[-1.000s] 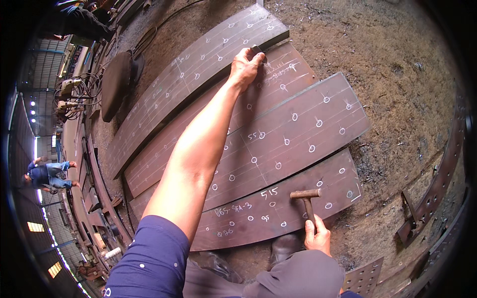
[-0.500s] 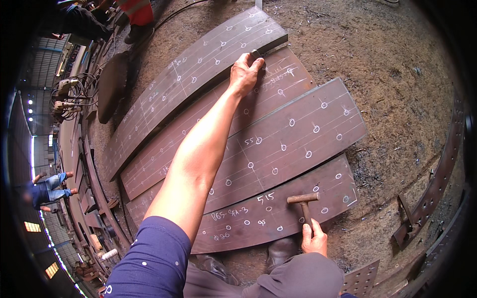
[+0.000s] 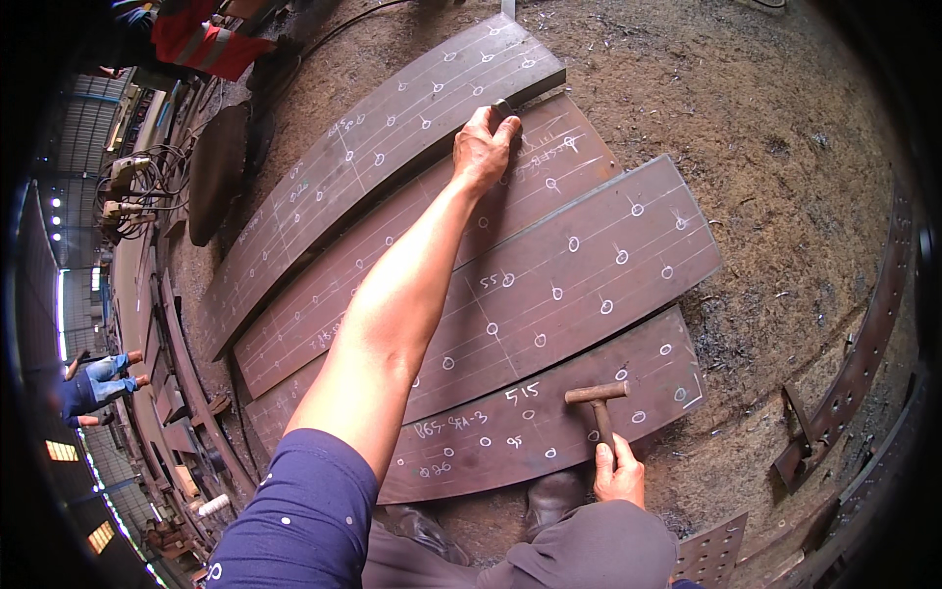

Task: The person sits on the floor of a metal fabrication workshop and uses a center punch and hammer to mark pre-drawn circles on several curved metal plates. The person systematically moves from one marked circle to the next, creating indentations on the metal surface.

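My left hand (image 3: pixel 482 147) reaches far out, closed on a small dark object (image 3: pixel 502 106) whose kind I cannot make out. It hovers by the right end of the farthest thick curved steel plate (image 3: pixel 442 88), over the reddish plate (image 3: pixel 584 137) beside it. My right hand (image 3: pixel 620 476), near my knee, grips the handle of a hammer (image 3: pixel 598 394), its brown head raised over the nearest plate (image 3: pixel 471 471). Another curved plate (image 3: pixel 589 260) lies between. Chalk circles, scribed lines and chalk writing cover the plates.
Brown ground (image 3: pixel 785 128) strewn with metal shavings surrounds the plates. Drilled steel strips (image 3: pixel 863 353) lie at the right, and a drilled plate (image 3: pixel 711 550) at the lower right. A person in a red vest (image 3: pixel 211 47) is at the upper left; another person (image 3: pixel 88 388) is farther left.
The person in the red vest has shifted left, showing more of the vest. The plates sit slightly farther left in view. Both my hands keep nearly the same places and grips.
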`<state>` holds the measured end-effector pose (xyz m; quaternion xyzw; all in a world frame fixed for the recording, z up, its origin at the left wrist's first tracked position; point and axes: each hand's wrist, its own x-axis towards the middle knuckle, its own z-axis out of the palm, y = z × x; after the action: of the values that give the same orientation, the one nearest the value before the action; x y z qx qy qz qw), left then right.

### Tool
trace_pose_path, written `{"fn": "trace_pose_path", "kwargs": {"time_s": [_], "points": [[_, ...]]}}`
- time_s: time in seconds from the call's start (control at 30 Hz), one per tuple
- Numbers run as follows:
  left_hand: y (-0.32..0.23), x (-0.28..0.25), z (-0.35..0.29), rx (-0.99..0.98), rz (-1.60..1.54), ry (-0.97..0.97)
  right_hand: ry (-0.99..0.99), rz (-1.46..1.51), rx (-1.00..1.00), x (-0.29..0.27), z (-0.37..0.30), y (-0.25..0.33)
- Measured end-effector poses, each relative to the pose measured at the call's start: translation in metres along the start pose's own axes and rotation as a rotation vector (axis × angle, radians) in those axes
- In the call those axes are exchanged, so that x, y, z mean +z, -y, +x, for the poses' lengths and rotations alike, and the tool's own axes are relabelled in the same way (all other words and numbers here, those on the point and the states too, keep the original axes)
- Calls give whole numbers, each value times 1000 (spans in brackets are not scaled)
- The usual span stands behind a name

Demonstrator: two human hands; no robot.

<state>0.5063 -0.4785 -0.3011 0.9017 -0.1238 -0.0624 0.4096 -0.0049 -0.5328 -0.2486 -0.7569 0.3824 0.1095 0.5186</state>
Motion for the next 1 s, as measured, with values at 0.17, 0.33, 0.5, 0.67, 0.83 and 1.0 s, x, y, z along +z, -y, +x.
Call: {"fn": "trace_pose_path", "kwargs": {"time_s": [0.17, 0.33, 0.5, 0.67, 0.83, 1.0], "points": [[-2, 2, -3, 1, 38, -52, -19, -22, -33, 1, 0, -2], [-2, 4, 0, -7, 48, -12, 8, -2, 1, -1, 0, 0], [1, 6, -2, 18, 76, -75, 9, -4, -6, 1, 0, -2], [-2, 5, -2, -11, 65, -36, 2, -3, -12, 0, -1, -2], [1, 5, -3, 15, 69, -77, 26, -6, 13, 0, 0, 1], [1, 10, -3, 44, 51, -105, 26, 38, -5, -2, 2, -1]]}}
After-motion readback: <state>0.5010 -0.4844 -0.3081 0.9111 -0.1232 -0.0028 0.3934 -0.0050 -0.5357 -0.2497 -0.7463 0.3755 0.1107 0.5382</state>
